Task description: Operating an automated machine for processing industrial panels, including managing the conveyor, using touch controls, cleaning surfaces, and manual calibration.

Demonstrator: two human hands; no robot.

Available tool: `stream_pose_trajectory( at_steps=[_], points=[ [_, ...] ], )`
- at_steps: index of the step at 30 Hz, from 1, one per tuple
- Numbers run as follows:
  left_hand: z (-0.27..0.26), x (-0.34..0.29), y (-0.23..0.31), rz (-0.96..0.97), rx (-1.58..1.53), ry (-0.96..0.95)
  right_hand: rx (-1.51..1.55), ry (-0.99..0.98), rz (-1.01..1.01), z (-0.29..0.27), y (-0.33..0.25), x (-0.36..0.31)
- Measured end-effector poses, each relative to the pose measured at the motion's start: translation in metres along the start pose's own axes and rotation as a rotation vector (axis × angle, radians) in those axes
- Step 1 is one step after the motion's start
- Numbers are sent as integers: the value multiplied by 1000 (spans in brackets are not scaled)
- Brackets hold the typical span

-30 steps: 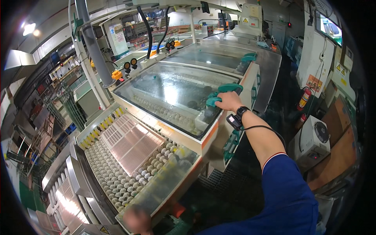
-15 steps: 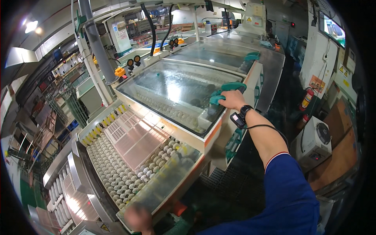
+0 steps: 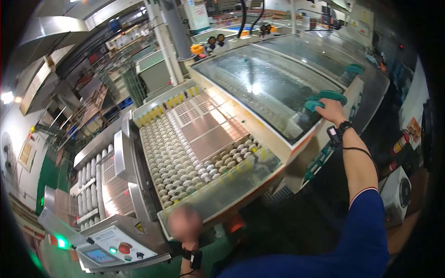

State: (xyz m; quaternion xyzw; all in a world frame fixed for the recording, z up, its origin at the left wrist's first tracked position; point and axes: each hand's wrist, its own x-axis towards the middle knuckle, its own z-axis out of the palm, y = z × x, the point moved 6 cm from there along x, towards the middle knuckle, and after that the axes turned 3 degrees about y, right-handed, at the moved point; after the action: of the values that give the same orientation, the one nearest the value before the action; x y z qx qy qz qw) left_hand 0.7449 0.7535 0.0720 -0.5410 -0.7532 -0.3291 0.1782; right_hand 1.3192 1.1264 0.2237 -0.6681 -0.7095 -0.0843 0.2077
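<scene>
My right hand (image 3: 330, 111) has its fingers over the green handle (image 3: 334, 96) at the near right corner of a framed glass lid (image 3: 259, 83). At the near rim of the open roller section, my left hand (image 3: 185, 223) is smeared, so its fingers cannot be made out. Under the clear side panel (image 3: 227, 194) beside it run rows of pale wheel rollers (image 3: 174, 160). A copper-coloured perforated panel (image 3: 208, 134) lies flat on those rollers, its far end close to the lid's frame.
Left of the rollers, another copper-coloured panel (image 3: 118, 194) lies on a roller conveyor (image 3: 88, 185). A control box (image 3: 111, 248) with a small screen and red button stands near it. A fan-fronted white unit (image 3: 398, 197) and a fire extinguisher (image 3: 399, 144) are at the right.
The view has swung left, so the machine sits further right and the control box shows. My left hand's wrist has come into sight. My right hand stays at the green handle.
</scene>
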Motion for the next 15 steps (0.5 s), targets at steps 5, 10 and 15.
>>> stream_pose_trajectory(
  at_steps=[5,10,15],
  points=[
    [-7,1,-5,-41,18,-3,-1,-41,17,3,-10,5],
    [-6,2,0,-57,18,-8,-38,-2,-2,6,-1,4],
    [-7,1,-2,-47,16,6,-29,8,5,2,-7,3]
  ],
)
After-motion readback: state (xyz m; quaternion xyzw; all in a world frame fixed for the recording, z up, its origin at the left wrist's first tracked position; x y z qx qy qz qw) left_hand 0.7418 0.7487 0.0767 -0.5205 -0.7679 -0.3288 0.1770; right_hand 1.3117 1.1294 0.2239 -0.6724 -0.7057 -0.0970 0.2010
